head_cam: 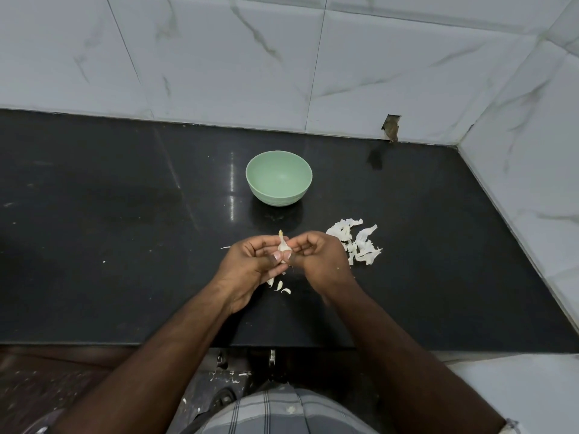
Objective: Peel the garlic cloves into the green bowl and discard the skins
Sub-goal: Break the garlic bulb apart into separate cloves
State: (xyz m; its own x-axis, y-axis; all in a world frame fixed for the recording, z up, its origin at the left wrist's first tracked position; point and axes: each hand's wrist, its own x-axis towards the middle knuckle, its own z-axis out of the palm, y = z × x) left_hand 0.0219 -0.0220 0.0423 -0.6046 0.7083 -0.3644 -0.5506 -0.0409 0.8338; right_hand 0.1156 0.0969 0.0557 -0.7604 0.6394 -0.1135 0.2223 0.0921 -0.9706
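Observation:
A pale green bowl (279, 177) stands on the black counter, and nothing shows inside it. Just in front of it my left hand (250, 264) and my right hand (316, 258) meet above the counter. Between them they pinch a white piece of garlic (283, 244) whose pointed tip sticks up; both thumbs press on its lower end. Three small garlic cloves (279, 285) lie on the counter under my hands. A heap of white papery skins (357, 242) lies right of my right hand.
The black counter (125, 245) runs to a marble-tiled wall behind and on the right. A small skin scrap (225, 247) lies left of my left hand. The counter's front edge is close to my body, with the floor below.

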